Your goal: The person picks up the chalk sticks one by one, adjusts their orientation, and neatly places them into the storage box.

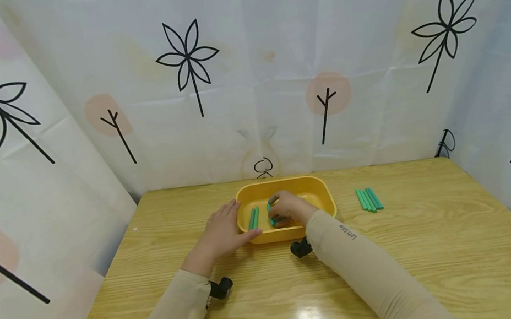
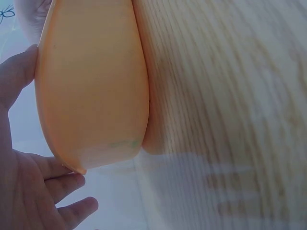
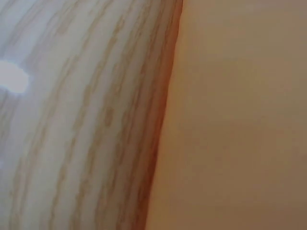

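A yellow plastic tub stands on the table, with two short green chalk-like sticks lying side by side at its left end. My left hand rests on the tub's left end, its thumb at the front rim and its fingers spread along the side. In the left wrist view, the thumb and fingertips of that hand touch the tub's rim. Inside the tub, my right hand pinches another green stick, partly hidden by the fingers. The right wrist view shows only the tub's wall and tabletop.
To the right of the tub, several green sticks lie in a row on the wooden table. A patterned white cloth hangs behind and at both sides. Small black cameras sit at both wrists.
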{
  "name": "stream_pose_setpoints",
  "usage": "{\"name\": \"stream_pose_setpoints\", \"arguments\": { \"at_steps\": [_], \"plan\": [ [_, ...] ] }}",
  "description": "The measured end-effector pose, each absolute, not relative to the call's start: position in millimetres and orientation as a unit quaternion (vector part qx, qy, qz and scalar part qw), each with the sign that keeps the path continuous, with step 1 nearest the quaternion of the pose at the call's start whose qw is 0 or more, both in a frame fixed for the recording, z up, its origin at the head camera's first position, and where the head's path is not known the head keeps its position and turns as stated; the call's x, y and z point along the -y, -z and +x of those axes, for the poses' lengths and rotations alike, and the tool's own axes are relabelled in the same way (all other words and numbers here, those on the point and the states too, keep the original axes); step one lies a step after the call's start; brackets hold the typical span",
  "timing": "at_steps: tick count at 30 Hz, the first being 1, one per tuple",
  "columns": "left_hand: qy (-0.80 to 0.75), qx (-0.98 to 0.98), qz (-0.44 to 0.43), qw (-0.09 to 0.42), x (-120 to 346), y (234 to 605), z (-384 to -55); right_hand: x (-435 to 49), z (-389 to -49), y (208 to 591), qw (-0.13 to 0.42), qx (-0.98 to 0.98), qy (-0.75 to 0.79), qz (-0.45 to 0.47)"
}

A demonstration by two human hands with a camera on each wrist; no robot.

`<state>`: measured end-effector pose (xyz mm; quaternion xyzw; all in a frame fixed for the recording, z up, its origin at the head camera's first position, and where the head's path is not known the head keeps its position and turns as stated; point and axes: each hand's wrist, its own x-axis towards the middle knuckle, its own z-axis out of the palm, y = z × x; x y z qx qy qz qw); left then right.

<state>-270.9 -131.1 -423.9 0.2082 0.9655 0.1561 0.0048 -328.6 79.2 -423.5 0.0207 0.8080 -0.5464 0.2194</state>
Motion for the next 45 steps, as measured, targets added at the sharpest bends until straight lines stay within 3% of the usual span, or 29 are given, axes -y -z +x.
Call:
{"name": "stream_pose_setpoints", "arguments": {
  "at_steps": [11, 29, 45],
  "plan": [
    [-0.160, -0.966, 0.202, 0.001, 133, 422, -272, -88, -323, 412, 0.204, -0.825, 0.527, -0.001],
    [-0.163, -0.965, 0.204, 0.009, 135, 422, -272, -124, -301, 356, 0.205, -0.833, 0.509, -0.070],
    [-0.168, -0.963, 0.211, 0.006, 132, 425, -269, -180, -276, 328, 0.163, -0.842, 0.502, -0.110]
  ]
}}
